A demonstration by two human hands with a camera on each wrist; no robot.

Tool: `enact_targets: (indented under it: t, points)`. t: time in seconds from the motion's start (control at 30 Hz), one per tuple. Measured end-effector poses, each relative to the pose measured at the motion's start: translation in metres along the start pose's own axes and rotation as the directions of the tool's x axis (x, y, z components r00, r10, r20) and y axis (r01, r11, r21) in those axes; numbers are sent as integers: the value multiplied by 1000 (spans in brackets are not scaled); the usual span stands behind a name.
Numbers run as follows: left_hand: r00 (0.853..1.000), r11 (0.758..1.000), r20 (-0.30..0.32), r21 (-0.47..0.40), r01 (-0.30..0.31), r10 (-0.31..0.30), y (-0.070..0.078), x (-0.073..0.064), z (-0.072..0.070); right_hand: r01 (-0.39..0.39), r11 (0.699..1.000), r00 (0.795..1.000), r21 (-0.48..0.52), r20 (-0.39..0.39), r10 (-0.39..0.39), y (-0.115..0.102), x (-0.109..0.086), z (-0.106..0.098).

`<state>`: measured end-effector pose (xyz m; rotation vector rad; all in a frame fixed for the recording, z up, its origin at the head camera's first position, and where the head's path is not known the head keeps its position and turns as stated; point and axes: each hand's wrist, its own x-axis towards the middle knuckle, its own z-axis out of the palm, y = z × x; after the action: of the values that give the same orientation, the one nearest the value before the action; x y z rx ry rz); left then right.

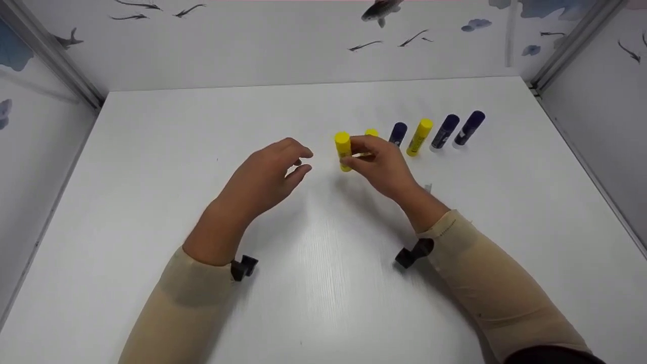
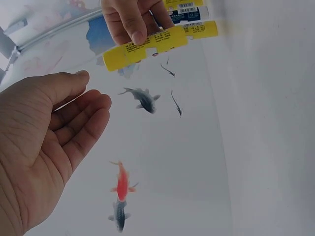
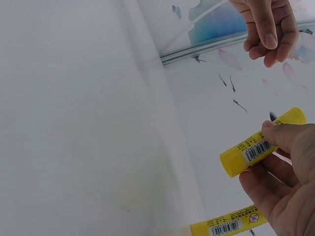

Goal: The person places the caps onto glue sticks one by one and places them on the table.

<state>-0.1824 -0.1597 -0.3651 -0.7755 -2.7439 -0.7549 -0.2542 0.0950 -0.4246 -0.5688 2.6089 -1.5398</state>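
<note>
Between thumb and fingers my right hand [image 1: 382, 164] pinches a yellow glue stick [image 1: 343, 144], held upright at the left end of a row of glue sticks. Its barcode label faces the right wrist camera. My left hand [image 1: 270, 174] hovers to the left, fingers loosely bent and thumb apart, touching nothing. Just behind the right hand stands another yellow glue stick [image 1: 371, 132], mostly hidden by the fingers. Farther right come a dark blue glue stick [image 1: 399, 132], a yellow glue stick [image 1: 419, 137] and two more dark blue ones, all upright.
The white table [image 1: 313, 283] has raised panels at its back and sides, printed with fish and flowers. A small pale piece [image 1: 428, 187] lies beside my right wrist, partly hidden. Black camera mounts [image 1: 244, 267] stick out from both sleeves.
</note>
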Motion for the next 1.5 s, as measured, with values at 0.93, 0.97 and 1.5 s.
enact_targets:
  t: [0.93,0.97,1.5]
  points:
    - [1000,1000,-2,2,-29,29,-3,0,5,-169,981,985,-93,20,172,14,9,15]
    - [1000,1000,2,3,-25,25,-3,0,4,-169,981,985,-92,22,171,14,9,16]
    - [1000,1000,31,2,-1,1,-1,0,3,-240,966,970,-98,11,242,15,10,19]
